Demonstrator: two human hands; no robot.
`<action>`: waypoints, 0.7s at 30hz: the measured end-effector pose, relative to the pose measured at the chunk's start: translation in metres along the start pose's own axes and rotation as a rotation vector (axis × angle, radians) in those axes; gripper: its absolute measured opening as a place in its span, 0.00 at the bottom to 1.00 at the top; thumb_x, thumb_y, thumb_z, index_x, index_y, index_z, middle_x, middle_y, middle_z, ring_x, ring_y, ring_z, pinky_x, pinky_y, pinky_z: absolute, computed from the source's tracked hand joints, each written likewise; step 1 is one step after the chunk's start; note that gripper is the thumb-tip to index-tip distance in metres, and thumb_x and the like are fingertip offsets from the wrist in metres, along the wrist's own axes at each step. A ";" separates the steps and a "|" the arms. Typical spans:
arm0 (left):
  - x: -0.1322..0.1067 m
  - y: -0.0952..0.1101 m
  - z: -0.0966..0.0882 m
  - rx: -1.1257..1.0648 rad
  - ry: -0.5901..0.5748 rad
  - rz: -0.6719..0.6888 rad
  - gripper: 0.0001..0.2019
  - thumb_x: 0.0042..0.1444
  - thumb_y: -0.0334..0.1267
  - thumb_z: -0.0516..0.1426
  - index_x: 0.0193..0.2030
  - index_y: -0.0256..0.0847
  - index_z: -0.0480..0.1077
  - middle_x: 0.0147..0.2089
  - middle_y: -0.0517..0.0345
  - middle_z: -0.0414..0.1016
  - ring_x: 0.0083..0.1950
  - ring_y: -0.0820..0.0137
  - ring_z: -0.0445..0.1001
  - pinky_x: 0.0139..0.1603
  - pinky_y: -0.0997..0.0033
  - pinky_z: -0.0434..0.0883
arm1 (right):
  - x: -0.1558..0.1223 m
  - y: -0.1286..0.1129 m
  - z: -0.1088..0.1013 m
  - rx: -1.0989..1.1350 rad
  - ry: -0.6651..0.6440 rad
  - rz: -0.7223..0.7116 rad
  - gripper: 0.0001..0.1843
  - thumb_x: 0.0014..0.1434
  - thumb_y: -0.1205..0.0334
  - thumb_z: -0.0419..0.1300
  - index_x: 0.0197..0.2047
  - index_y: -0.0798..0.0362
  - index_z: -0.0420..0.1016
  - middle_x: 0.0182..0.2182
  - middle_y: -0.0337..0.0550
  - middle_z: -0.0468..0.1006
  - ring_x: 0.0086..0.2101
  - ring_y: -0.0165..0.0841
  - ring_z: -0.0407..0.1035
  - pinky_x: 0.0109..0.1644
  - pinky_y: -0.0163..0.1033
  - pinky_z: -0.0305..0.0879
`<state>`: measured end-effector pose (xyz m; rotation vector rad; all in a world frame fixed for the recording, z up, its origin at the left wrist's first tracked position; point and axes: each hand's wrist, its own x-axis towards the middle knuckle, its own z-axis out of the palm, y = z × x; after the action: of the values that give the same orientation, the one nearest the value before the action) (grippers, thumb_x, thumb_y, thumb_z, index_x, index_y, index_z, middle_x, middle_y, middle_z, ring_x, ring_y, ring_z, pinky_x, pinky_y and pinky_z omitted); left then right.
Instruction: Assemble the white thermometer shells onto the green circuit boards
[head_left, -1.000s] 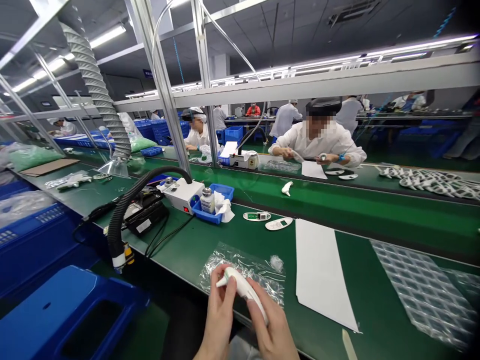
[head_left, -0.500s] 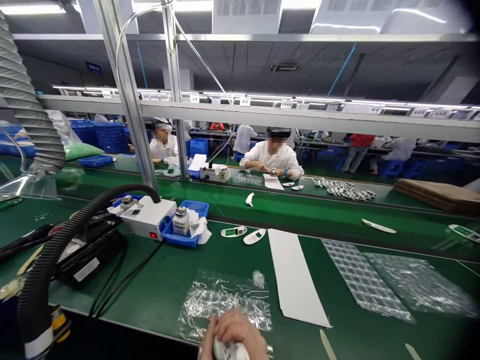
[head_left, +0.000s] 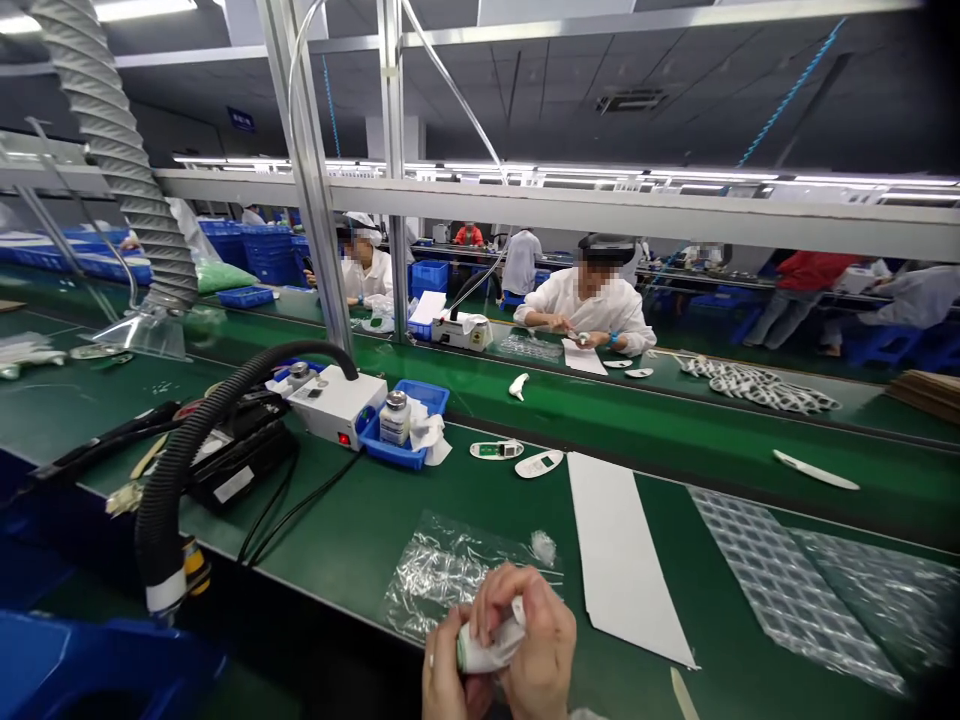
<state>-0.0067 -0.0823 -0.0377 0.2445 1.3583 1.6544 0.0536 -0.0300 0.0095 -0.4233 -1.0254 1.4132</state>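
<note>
At the table's near edge, both my hands are closed around a white plastic housing [head_left: 487, 652] with a greenish rim at its left end. My left hand [head_left: 445, 672] grips that left end. The curled fingers of my right hand [head_left: 541, 635] press on its top and right side; part of the housing is hidden under them. Just beyond lies a crumpled clear plastic sheet [head_left: 435, 578], with a small clear wad [head_left: 543, 547] at its far right. Further off are a white shell half with a green circuit board [head_left: 496, 451] and another white shell [head_left: 539, 464] with a window cutout.
A white paper strip [head_left: 630, 565] and clear blister sheets [head_left: 795, 590] lie to the right. On the left stand a white box with a black hose [head_left: 330, 405] and a blue tray [head_left: 420, 398] holding a bottle [head_left: 394, 418]. White parts sit on the green belt; a co-worker [head_left: 589, 300] sits opposite.
My view has turned left and down, so the table appears shifted right. Both hands have come up further into view with the white housing, and the right hand's fingers now arch over it.
</note>
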 end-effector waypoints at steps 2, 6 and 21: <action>0.005 0.000 0.011 -0.068 -0.038 -0.057 0.15 0.44 0.51 0.63 0.29 0.40 0.75 0.26 0.54 0.75 0.32 0.59 0.74 0.30 0.67 0.69 | 0.006 0.001 0.002 0.053 0.033 -0.010 0.20 0.67 0.56 0.47 0.26 0.52 0.69 0.18 0.36 0.65 0.18 0.29 0.62 0.21 0.36 0.59; 0.017 -0.004 0.025 -0.130 -0.051 -0.088 0.19 0.48 0.55 0.58 0.26 0.39 0.71 0.22 0.59 0.70 0.23 0.69 0.68 0.22 0.73 0.62 | 0.019 0.007 0.002 0.161 0.112 0.000 0.18 0.65 0.57 0.51 0.24 0.52 0.69 0.16 0.34 0.65 0.15 0.26 0.59 0.19 0.33 0.58; 0.034 -0.026 0.034 0.033 0.024 0.049 0.19 0.50 0.52 0.57 0.37 0.37 0.73 0.40 0.49 0.74 0.40 0.60 0.72 0.33 0.68 0.69 | 0.045 0.020 -0.021 0.244 0.299 0.136 0.18 0.58 0.54 0.58 0.20 0.53 0.68 0.14 0.33 0.68 0.13 0.27 0.61 0.15 0.32 0.57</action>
<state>0.0114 -0.0367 -0.0605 0.2804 1.4080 1.6816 0.0516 0.0219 -0.0025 -0.5130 -0.5842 1.5207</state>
